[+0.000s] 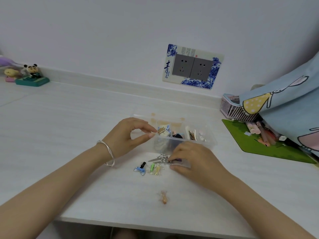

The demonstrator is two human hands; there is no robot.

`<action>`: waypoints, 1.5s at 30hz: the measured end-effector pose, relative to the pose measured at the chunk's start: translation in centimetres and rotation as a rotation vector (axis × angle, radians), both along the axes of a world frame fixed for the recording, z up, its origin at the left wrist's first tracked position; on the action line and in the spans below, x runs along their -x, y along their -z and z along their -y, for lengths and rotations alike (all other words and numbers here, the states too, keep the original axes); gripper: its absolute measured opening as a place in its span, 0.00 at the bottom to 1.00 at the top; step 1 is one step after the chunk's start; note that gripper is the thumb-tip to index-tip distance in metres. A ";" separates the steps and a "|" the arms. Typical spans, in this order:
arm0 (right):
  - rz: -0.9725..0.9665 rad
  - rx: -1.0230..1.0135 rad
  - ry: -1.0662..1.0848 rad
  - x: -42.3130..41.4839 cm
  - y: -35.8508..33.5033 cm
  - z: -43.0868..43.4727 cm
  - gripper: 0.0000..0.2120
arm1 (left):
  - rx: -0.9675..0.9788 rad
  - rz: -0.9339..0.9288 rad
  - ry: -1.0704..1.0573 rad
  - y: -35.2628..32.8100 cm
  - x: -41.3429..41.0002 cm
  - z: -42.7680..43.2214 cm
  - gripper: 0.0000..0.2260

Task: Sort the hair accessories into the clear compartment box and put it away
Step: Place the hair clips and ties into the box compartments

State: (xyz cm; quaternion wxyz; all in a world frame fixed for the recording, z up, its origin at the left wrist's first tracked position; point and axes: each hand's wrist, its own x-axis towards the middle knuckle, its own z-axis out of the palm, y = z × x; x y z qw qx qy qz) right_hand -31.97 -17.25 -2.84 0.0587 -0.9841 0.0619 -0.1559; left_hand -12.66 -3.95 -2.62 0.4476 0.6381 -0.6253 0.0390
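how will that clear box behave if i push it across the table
Probably slides easily: the clear box looks like thin plastic on a smooth table. It sits low and wide, so tipping seems unlikely. Its small loose pins would likely shift inside their compartments.

Setting: domestic room, desk area. Indicators: white desk [69, 126] against wall; double socket [192, 68] with decorative surround, upper centre; toy figurines [31, 73], upper left; cartoon-print fabric [284, 109] and pink basket [229, 109], right edge.
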 end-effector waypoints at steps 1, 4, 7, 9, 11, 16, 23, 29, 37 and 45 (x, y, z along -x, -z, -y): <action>0.013 0.027 -0.001 0.0 0.2 0.0 0.07 | -0.005 -0.007 -0.004 0.0 0.0 -0.1 0.12; 0.022 0.045 -0.004 0.1 0.1 -0.2 0.06 | -0.019 -0.031 -0.023 0.0 -0.2 -0.2 0.11; -0.002 -0.002 0.031 0.2 0.1 -0.3 0.06 | -0.028 -0.054 -0.041 0.1 -0.2 -0.2 0.12; -0.008 0.036 0.024 0.3 0.4 -0.3 0.08 | -0.018 -0.053 -0.059 0.1 -0.3 -0.3 0.13; 0.021 0.102 0.029 0.3 0.8 -0.2 0.09 | 0.005 -0.053 -0.092 0.0 -0.6 -0.4 0.12; 0.063 0.148 0.014 0.3 1.2 0.1 0.06 | 0.049 -0.092 -0.167 -0.2 -1.4 -0.8 0.10; 0.189 -0.474 0.017 -0.5 -3.0 -0.5 0.04 | 0.035 -0.098 -0.205 -0.4 -1.9 -1.1 0.10; 0.157 -0.484 0.032 -5.6 -8.6 0.7 0.02 | 0.063 -0.127 -0.235 -0.6 -2.2 -1.3 0.09; -0.155 -0.255 -0.041 -10.6 -7.3 1.7 0.04 | 0.067 -0.128 -0.255 -0.6 -2.4 -1.2 0.12; -0.040 -0.434 0.002 -10.7 -5.9 2.1 0.06 | 0.076 -0.132 -0.261 -0.7 -2.3 -1.4 0.10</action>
